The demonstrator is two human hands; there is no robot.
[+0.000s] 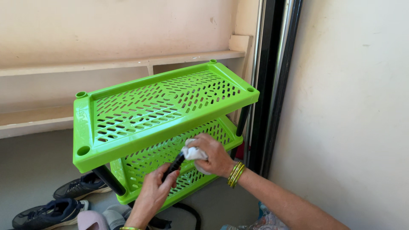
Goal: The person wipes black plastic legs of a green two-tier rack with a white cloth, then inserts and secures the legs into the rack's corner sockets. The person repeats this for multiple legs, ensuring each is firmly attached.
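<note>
Down on the floor at the far left lie two dark shoes (pixel 55 204), with a pink shoe (pixel 91 220) beside them. Next comes the green plastic rack (pixel 162 106), tipped a bit, with two shelves full of holes. My left hand (pixel 155 191) is curled around a black leg (pixel 174 165) of the rack, near the lower shelf. My right hand (pixel 213 155) is squeezed shut on a white cloth (pixel 194 153), which presses on the top of that leg. Green bangles (pixel 235 174) sit on my right wrist.
</note>
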